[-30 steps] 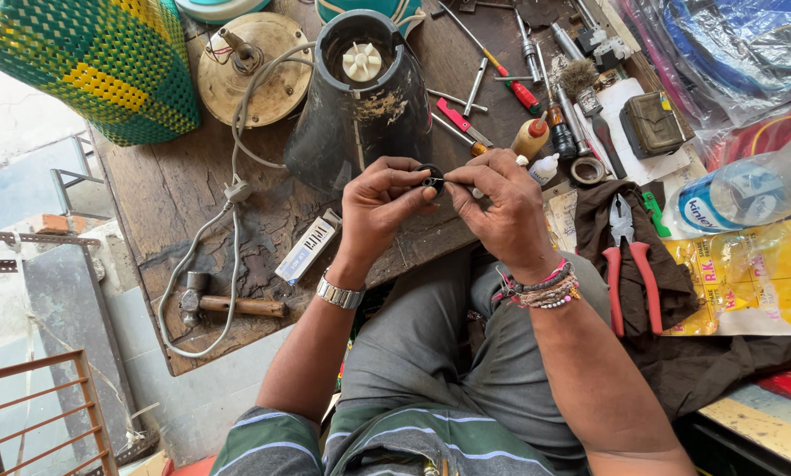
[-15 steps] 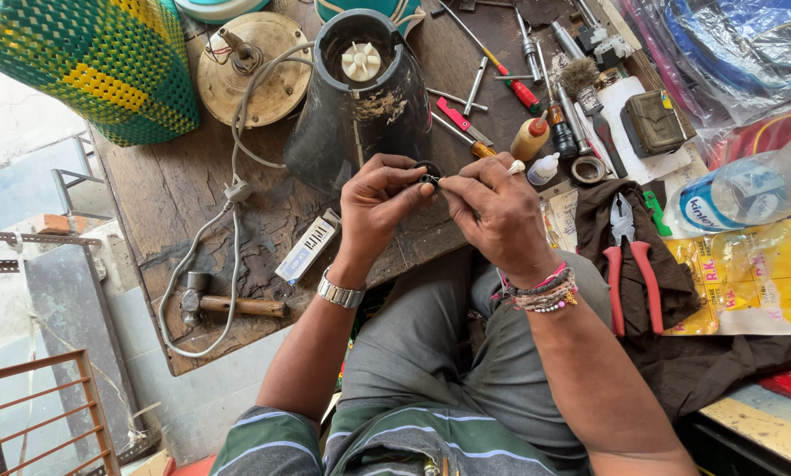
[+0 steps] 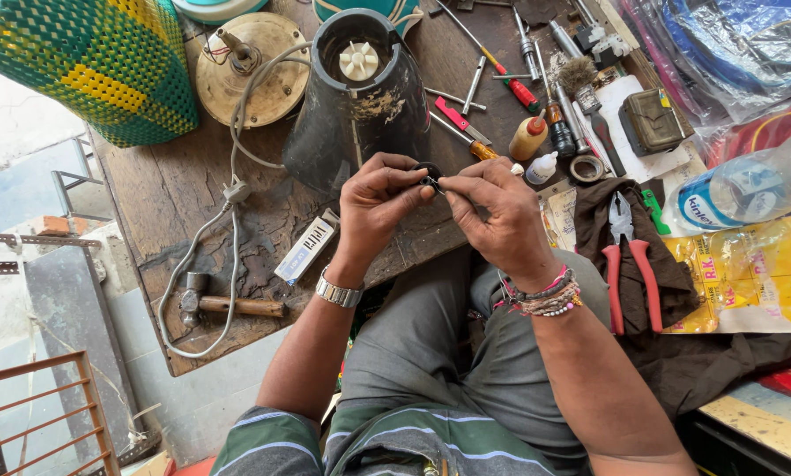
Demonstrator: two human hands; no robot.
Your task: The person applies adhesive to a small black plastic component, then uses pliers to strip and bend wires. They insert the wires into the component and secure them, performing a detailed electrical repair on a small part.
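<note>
My left hand (image 3: pixel 376 210) and my right hand (image 3: pixel 492 216) meet above the edge of a worn wooden bench (image 3: pixel 175 211). Between their fingertips they pinch a small black part (image 3: pixel 430 179); both hands touch it. Most of the part is hidden by my fingers. Just behind the hands stands a black mixer base (image 3: pixel 357 97) with a white coupler (image 3: pixel 359 61) on top. A grey power cord (image 3: pixel 230 194) runs from it across the bench.
A hammer (image 3: pixel 228 305) and a small white box (image 3: pixel 307 248) lie left of my hands. Screwdrivers (image 3: pixel 492 66), small bottles (image 3: pixel 529 138) and a tape roll (image 3: pixel 586 167) lie behind. Red-handled pliers (image 3: pixel 629 264) rest on a dark cloth at the right. A green-yellow woven basket (image 3: pixel 78 62) stands far left.
Both hands stay together at the small black part, with only slight finger movement. Nothing else has moved.
</note>
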